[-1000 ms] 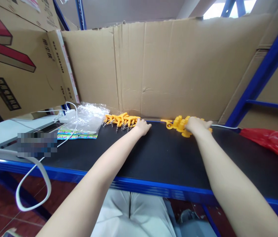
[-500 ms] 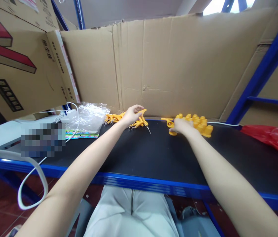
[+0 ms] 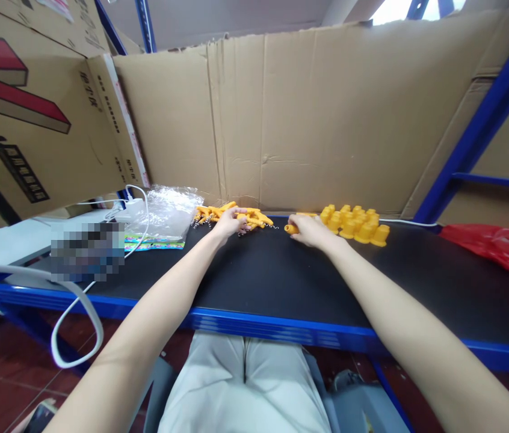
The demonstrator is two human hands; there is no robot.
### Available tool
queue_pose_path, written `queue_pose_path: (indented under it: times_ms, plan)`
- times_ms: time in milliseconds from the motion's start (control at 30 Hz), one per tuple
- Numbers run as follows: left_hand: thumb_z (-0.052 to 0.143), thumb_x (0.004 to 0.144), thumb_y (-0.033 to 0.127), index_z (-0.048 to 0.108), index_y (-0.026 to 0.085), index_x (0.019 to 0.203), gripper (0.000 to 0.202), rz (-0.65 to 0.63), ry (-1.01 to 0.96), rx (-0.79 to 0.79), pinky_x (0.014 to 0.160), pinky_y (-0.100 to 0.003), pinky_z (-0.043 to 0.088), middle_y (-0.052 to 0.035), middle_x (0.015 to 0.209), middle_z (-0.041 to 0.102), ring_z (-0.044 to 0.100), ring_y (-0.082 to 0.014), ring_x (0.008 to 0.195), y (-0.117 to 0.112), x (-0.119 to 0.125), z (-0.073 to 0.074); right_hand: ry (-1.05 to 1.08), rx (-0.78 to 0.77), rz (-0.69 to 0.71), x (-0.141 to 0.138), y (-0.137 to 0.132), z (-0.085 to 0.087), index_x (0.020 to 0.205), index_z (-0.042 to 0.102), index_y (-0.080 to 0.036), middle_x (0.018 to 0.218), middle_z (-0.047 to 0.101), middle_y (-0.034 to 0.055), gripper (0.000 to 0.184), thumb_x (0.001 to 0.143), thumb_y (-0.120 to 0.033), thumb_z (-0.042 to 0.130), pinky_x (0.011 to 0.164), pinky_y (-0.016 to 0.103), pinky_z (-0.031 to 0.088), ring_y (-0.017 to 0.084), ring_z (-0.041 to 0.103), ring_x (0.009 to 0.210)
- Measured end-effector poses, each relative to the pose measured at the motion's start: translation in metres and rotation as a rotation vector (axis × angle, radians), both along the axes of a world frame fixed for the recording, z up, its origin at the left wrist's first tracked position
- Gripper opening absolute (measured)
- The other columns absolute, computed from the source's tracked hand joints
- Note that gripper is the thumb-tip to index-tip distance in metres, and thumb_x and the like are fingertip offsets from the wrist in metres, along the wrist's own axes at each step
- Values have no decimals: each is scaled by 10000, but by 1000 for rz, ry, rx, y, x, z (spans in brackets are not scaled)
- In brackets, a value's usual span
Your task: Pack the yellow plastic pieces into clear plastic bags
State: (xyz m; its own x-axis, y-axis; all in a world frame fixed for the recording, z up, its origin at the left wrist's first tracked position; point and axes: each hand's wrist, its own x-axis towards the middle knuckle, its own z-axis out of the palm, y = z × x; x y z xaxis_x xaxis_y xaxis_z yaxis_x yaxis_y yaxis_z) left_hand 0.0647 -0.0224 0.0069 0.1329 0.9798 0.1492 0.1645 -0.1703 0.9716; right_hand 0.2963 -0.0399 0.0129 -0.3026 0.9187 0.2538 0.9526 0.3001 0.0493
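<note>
My left hand (image 3: 231, 224) reaches into a pile of orange-yellow plastic handles (image 3: 259, 218) with thin metal spirals, like small corkscrews. Its fingers are curled about one of them; the exact grip is partly hidden. To the right, my right hand (image 3: 311, 231) is closed around a yellow plastic piece (image 3: 290, 229), whose round end sticks out leftward past the fingers. The hand covers the remainder of it. Just behind that hand lies a flat yellow part (image 3: 306, 214). Several yellow cup-shaped pieces (image 3: 354, 224) stand grouped beside my right wrist.
The black shelf top (image 3: 272, 282) has a blue metal front edge (image 3: 281, 328). Clear plastic bags (image 3: 168, 210) and a white cable (image 3: 146, 219) lie left; a red plastic bag (image 3: 493, 243) lies right. A cardboard wall (image 3: 326, 120) rises behind.
My left hand has moved left and down onto the pile. My right hand has shifted left, away from the cup-shaped pieces, with a yellow piece in it.
</note>
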Motion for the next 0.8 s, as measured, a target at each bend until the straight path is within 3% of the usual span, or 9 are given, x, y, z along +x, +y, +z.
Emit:
queue_pose_path:
  times_ms: [233, 467, 633, 733, 800]
  plan:
    - [473, 852, 79, 470, 114, 1157, 307, 10, -25, -30, 595, -215, 515, -118, 997, 632, 656, -109, 671, 0, -1, -2, 63, 24, 187, -6, 3, -5, 1047, 590, -197, 1072, 638, 66, 272, 785, -270, 590, 814, 340, 405, 240, 584, 992]
    - [469, 841, 63, 455, 93, 1152, 313, 23, -57, -66, 554, -197, 481, -101, 891, 635, 629, -94, 600, -7, 0, 1, 6, 60, 96, -2, 3, -4, 1117, 598, -172, 1108, 633, 102, 333, 804, -283, 578, 846, 372, 419, 274, 575, 1035]
    - [459, 848, 74, 446, 105, 1143, 297, -18, -64, -62, 570, -203, 490, -86, 847, 623, 639, -104, 631, -6, 2, -2, 62, 53, 139, -3, 4, -7, 1131, 606, -190, 1091, 630, 98, 344, 802, -284, 580, 853, 376, 429, 268, 582, 1013]
    - [455, 853, 94, 432, 117, 1161, 310, -45, 8, -21, 587, -217, 498, -104, 925, 615, 649, -111, 663, -6, 4, -5, 174, 71, 230, -5, 7, -11, 1141, 604, -189, 1073, 622, 91, 342, 811, -269, 571, 876, 343, 428, 235, 578, 1012]
    - [481, 843, 128, 449, 130, 1163, 321, -65, 169, 74, 620, -257, 512, -116, 993, 605, 653, -130, 688, -7, 4, -7, 228, 67, 276, -6, 8, -14, 1155, 598, -179, 1075, 613, 94, 350, 816, -261, 567, 892, 334, 424, 223, 573, 1014]
